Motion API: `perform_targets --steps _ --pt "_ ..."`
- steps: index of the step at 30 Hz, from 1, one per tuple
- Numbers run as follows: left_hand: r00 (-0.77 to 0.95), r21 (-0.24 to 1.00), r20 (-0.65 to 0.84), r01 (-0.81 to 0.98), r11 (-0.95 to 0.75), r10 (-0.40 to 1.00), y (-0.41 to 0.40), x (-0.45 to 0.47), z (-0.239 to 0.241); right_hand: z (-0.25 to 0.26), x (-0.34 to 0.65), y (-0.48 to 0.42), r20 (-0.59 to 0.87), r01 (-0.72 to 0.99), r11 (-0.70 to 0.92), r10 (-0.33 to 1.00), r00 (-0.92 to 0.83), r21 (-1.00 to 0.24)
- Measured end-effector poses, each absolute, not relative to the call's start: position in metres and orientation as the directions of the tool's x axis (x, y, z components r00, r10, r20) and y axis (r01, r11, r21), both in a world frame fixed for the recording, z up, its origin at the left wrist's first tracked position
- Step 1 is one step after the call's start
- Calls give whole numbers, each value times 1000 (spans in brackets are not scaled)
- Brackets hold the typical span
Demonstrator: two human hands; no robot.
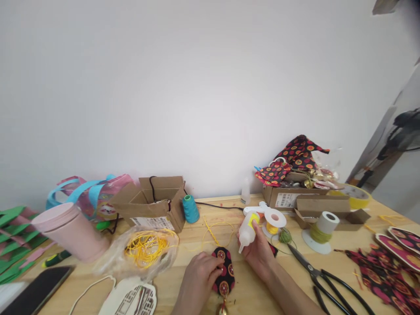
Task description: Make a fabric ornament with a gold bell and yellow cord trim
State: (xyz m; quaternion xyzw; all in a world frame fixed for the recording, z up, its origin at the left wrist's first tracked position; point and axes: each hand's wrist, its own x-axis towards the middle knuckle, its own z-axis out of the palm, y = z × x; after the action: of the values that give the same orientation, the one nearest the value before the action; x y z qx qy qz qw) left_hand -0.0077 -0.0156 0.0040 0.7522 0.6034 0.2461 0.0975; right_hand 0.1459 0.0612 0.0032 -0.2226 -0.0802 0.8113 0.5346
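Note:
My left hand (199,280) presses its closed fingers on a small black fabric piece (225,272) patterned with red and yellow circles, lying on the wooden table (197,245). A small gold bell (222,309) hangs from the piece's near end. My right hand (260,254) grips a white glue bottle (247,229) with a yellow label, tilted so its nozzle points down toward the fabric piece, just above and to the right of it.
Black scissors (316,275) lie right of my forearm. Thread spools (274,221), a teal cone (190,209), a yellow cord bag (146,249), open cardboard boxes (157,205), a pink jar (70,232), patterned fabric (295,159) and cut pieces (390,267) crowd the table.

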Motion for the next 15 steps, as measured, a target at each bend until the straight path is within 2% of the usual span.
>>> perform_targets --steps 5,7,9,12,15 --pt "212 422 320 841 -340 923 -23 -19 -1 3 148 63 -294 -828 -414 902 -317 -378" --pt "281 329 371 851 -408 885 -27 -25 -8 1 148 64 -299 -826 -413 902 -312 -383" --pt "355 184 413 870 -458 839 -32 -31 -20 0 148 65 -304 -827 -410 902 -306 -384" --pt "426 -7 432 883 -470 795 -35 -37 -39 -1 147 66 -309 -831 -409 902 -303 -377" --pt "444 -101 432 889 -447 785 -36 -38 -49 -2 147 67 -306 -833 -409 901 -307 -372"
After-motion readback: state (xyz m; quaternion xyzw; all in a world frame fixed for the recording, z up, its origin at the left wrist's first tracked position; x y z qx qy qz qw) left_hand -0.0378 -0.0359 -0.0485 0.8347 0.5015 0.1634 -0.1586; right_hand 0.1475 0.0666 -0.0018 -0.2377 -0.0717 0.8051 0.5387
